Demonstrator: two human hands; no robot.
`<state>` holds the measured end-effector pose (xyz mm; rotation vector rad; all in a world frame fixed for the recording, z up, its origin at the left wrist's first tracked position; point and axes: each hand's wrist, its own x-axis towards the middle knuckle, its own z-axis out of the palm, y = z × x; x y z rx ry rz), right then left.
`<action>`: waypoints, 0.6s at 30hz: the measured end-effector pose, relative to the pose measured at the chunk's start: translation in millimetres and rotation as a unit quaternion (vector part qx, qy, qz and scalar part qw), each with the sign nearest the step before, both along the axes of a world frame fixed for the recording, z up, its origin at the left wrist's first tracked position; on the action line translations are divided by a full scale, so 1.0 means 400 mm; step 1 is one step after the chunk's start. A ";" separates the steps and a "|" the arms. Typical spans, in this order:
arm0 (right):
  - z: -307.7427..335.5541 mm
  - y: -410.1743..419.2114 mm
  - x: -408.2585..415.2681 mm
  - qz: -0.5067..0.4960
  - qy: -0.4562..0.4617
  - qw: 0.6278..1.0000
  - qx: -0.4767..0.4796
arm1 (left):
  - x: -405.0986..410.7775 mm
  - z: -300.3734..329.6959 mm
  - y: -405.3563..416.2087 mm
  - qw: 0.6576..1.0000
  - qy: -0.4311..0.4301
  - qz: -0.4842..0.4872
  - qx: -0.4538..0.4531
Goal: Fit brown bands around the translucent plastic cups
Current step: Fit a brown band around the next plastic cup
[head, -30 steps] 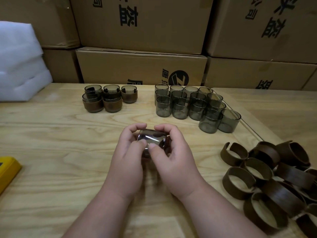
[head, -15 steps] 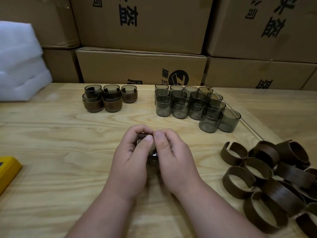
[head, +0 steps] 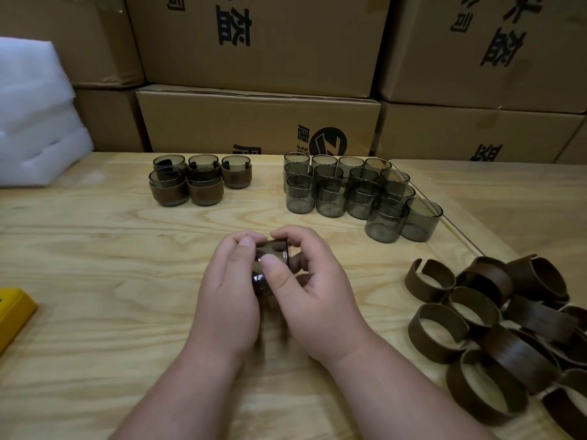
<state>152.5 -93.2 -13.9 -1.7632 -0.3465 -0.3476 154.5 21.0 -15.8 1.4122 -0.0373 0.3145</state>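
Both hands hold one translucent grey cup [head: 272, 254] just above the wooden table [head: 95, 281], at its middle. My left hand [head: 228, 296] grips the cup from the left, thumb on top. My right hand [head: 314, 290] grips it from the right, thumb pressed on its near side. Whether a brown band sits on this cup is hidden by the fingers. Several bare cups [head: 359, 195] stand grouped at the back right. Several banded cups [head: 197, 182] stand at the back left, some stacked. Loose brown bands [head: 508, 331] lie piled at the right.
Cardboard boxes [head: 257, 122] are stacked behind the table. White foam sheets [head: 35, 115] lie at the back left. A yellow object [head: 12, 312] pokes in at the left edge. A second table surface [head: 514, 198] adjoins on the right.
The hands closed over the cup, then parted a little. The cup has turned between the fingers, and my right thumb now presses its near side.
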 end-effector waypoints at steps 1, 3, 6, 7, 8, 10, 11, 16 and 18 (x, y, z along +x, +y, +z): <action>0.002 -0.002 -0.001 0.012 -0.015 1.000 0.003 | 0.000 0.002 0.001 1.000 0.003 0.009 0.009; 0.004 -0.004 -0.003 0.031 -0.050 0.998 0.003 | 0.000 0.004 0.001 0.999 0.003 0.021 0.027; -0.001 -0.004 -0.005 0.037 -0.059 0.998 0.005 | -0.001 0.005 -0.001 0.999 0.015 0.025 0.024; -0.001 -0.004 -0.005 0.040 -0.042 0.998 0.010 | -0.002 0.005 -0.002 0.999 0.017 0.025 0.022; -0.002 -0.004 -0.005 0.041 -0.024 0.999 0.014 | -0.002 0.006 -0.003 0.999 0.018 0.025 0.020; -0.003 -0.006 -0.002 0.029 0.010 0.999 0.012 | -0.004 0.009 -0.005 0.999 0.013 0.027 0.021; -0.002 -0.009 0.000 0.021 0.028 0.999 0.005 | -0.005 0.010 -0.006 0.999 0.007 0.029 0.026; -0.002 -0.008 0.008 -0.032 0.063 0.997 -0.029 | -0.007 0.009 -0.010 0.997 -0.028 0.023 0.065; -0.002 -0.005 0.008 -0.046 0.063 0.997 -0.024 | -0.004 0.004 -0.009 0.997 -0.034 0.021 0.066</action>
